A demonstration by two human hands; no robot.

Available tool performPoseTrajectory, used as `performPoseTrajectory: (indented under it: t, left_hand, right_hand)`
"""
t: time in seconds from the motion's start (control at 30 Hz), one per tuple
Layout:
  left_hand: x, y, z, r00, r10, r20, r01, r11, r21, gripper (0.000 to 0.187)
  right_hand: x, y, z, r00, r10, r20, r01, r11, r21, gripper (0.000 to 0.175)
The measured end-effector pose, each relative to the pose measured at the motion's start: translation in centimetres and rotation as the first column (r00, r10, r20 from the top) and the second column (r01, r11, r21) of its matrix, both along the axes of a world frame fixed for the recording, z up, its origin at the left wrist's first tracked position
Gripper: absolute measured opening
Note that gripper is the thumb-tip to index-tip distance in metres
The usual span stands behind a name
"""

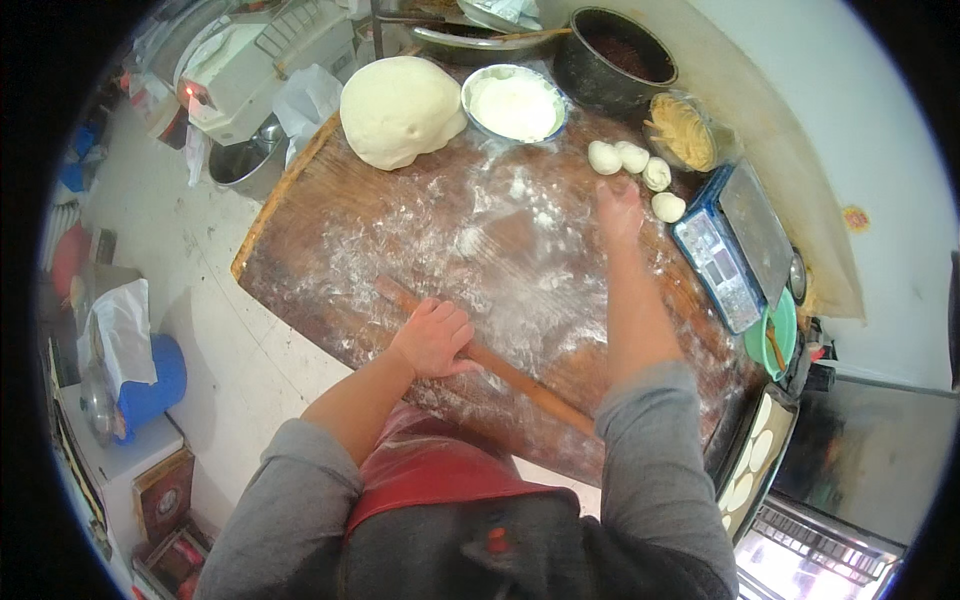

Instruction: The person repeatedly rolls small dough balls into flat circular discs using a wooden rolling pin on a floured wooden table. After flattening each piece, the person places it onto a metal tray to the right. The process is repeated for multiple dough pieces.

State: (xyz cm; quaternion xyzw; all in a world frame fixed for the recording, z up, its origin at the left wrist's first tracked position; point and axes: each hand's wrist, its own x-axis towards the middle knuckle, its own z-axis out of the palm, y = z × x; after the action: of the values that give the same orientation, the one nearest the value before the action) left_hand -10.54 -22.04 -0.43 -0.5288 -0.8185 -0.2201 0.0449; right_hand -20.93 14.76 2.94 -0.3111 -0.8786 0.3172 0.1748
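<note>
My left hand [435, 339] is wrapped around a wooden rolling pin [529, 386], which lies slantwise near the front edge of a floured wooden worktable [300, 240]. My right hand [621, 206] reaches far forward, just below several small balls of dough [604, 157] at the table's right side. It is blurred, so its fingers and anything between them cannot be made out. A large mound of dough [397, 112] rests at the back left. Beside it stands a bowl of white flour [516, 103]. Loose flour is scattered over the middle of the table.
Along the back right are a dark pot [615, 56], a container of yellowish filling [681, 133] and a blue digital scale [724, 247]. Nearer stand a green bowl [776, 337] and a tray of flat dough rounds [750, 465]. A metal pot [247, 165] sits beyond the left edge.
</note>
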Motion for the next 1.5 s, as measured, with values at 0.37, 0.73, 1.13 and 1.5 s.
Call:
performPoseTrajectory:
  t: [0.37,0.73,1.13,1.5]
  left_hand:
    - [0.3,0.3,0.1,1.000,0.011,-0.002,-0.011,0.999,-0.030,0.058]
    - [0.5,0.5,-0.6,0.999,-0.011,-0.051,0.013,0.999,0.051,0.056]
    - [4.4,-0.4,-1.2,0.997,-0.050,0.051,0.052,0.998,-0.033,0.051]
    - [5.3,6.3,2.6,0.995,-0.087,0.052,0.090,0.995,-0.047,0.039]
  right_hand:
    - [-2.5,0.9,0.1,0.985,0.005,-0.170,-0.031,0.989,-0.147,0.054]
    - [21.3,-7.5,-1.5,0.782,0.604,0.154,-0.610,0.690,0.389,0.033]
    - [22.5,-12.2,-3.5,0.789,0.236,0.567,-0.479,0.815,0.327,0.057]
    - [21.7,-7.5,3.6,0.925,0.354,0.139,-0.154,0.682,-0.715,0.063]
